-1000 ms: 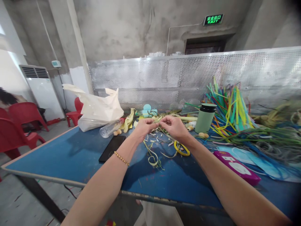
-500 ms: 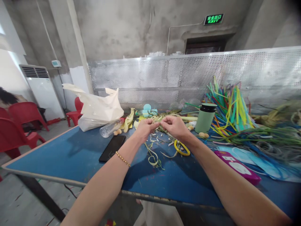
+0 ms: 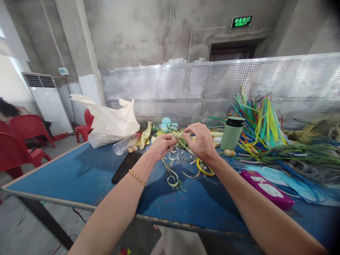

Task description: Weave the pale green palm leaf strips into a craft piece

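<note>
Both my hands are raised over the middle of the blue table point(image 3: 79, 173). My left hand point(image 3: 162, 145) is closed, pinching a thin pale green leaf strip point(image 3: 182, 141). My right hand point(image 3: 200, 141) pinches the same strip from the right, fingers curled, a little above and beyond the left. Cut strips and a curled yellow-green loop point(image 3: 172, 179) lie on the table just below my hands. A yellow ring point(image 3: 205, 170) lies under my right wrist.
A black phone point(image 3: 126, 166), a clear bottle point(image 3: 124, 144) and a white plastic bag point(image 3: 111, 124) are to the left. A green flask point(image 3: 232, 132), colourful strips point(image 3: 260, 124), a pink case point(image 3: 268, 187) and green leaves point(image 3: 305, 152) fill the right. Red chairs point(image 3: 18, 148) stand far left.
My right hand has lifted and moved slightly away, its fingers turning over the strip. My left hand has stayed almost in place.
</note>
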`<state>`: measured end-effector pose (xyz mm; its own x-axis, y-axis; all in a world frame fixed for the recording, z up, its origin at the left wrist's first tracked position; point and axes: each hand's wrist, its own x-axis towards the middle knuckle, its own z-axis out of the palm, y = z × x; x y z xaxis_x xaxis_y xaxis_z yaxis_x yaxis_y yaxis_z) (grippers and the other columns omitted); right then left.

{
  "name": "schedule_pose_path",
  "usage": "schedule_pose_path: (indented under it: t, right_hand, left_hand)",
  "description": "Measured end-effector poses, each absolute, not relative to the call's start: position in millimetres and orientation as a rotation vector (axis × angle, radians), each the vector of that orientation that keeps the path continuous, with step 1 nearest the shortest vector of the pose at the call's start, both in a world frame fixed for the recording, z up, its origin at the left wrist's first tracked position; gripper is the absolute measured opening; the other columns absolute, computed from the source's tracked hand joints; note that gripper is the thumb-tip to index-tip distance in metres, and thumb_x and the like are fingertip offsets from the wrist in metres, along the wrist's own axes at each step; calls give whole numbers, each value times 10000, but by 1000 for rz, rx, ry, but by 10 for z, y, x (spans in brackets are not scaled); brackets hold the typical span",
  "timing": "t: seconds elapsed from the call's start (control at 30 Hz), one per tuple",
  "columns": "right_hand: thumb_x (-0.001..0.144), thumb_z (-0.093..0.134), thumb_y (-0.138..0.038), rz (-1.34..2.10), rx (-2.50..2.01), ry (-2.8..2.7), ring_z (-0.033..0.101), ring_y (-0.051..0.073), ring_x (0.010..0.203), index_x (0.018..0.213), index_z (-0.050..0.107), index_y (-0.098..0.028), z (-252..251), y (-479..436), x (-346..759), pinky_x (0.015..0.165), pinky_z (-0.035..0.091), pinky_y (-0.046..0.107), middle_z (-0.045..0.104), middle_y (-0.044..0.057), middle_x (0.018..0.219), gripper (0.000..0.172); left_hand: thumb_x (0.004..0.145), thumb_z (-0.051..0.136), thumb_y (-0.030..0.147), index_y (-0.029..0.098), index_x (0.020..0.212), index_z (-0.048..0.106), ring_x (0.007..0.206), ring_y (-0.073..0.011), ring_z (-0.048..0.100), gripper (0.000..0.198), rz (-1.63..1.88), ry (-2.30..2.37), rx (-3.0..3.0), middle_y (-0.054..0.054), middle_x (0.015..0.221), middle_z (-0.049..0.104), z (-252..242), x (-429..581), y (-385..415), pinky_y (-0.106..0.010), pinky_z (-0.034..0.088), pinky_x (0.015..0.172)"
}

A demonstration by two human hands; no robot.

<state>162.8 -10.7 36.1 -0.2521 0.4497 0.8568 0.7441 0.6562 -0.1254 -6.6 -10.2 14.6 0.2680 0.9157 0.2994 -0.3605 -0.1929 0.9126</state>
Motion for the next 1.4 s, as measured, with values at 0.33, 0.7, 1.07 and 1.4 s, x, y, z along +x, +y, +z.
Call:
schedule_pose_path:
  t: [0.33,0.7,1.07,1.4]
  right_hand:
    - [836,496,-285,-170,-1188,-2074,447,136,557,581,531,-186,277,-176,1509,564,255,273,570,22,592,276]
    - [832,463,-270,-184,-1115,-2086,393,127,555,578,453,-188,255,-198,1464,568,236,271,525,15,591,267]
    - [799,478,-255,-150,-1194,-2072,396,121,538,566,485,-182,283,-206,1488,561,237,269,519,11,551,245]
    - [800,478,-265,-201,-1212,-2091,439,131,564,587,525,-181,253,-174,1487,574,254,268,564,23,589,234]
  left_hand:
    - [628,742,120,137,543,474,460,-40,351,281,1277,626,1255,39,520,425,148,-47,-102,-226,208,491]
    - [619,836,275,128,511,476,446,-29,306,403,1340,645,1264,50,491,397,91,-28,-45,-234,177,474]
    - [672,786,158,112,567,504,424,-23,318,305,1267,615,1154,43,513,417,126,-61,-55,-200,197,444]
    - [701,745,106,96,600,537,428,-20,317,232,1270,607,1101,40,518,426,153,-87,-65,-180,217,437]
